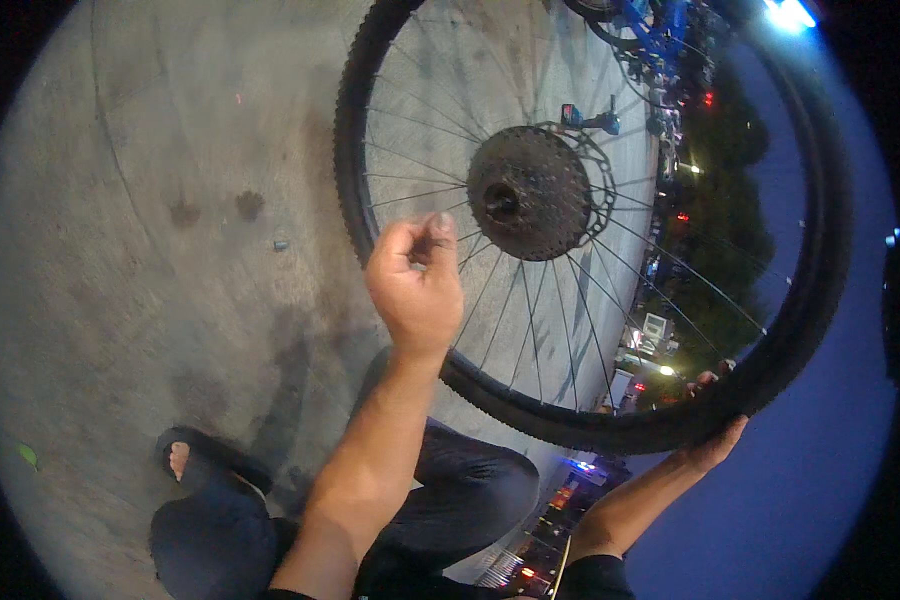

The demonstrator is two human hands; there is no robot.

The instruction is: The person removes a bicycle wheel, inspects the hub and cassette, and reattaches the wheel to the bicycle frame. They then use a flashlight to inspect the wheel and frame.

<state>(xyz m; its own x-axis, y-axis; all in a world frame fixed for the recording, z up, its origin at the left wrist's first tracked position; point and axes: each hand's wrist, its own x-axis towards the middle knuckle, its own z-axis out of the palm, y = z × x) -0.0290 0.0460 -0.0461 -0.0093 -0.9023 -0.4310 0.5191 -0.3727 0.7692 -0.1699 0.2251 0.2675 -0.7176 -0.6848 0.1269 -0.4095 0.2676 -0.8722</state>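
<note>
A bicycle wheel with a black knobby tire [600, 432] stands tilted in front of me, its thin spokes spreading from the hub. At its centre are a dark rear cassette [550, 205] and, behind that, a disc brake rotor [604, 200]. My right hand [715, 440] grips the tire at the lower right, fingers wrapped round to its inner side. My left hand [415, 285] is raised beside the cassette, apart from the axle end [501, 200]. Its fingers are curled in with the thumb against them; anything pinched there is hidden.
Beyond the spokes, what looks like a cordless drill [600, 122] lies on the concrete ground [190, 130]. A blue bicycle [655, 30] stands farther off. My bent knee [480, 480] and a sandalled foot [178, 460] are below. A small object [280, 245] lies left of the wheel.
</note>
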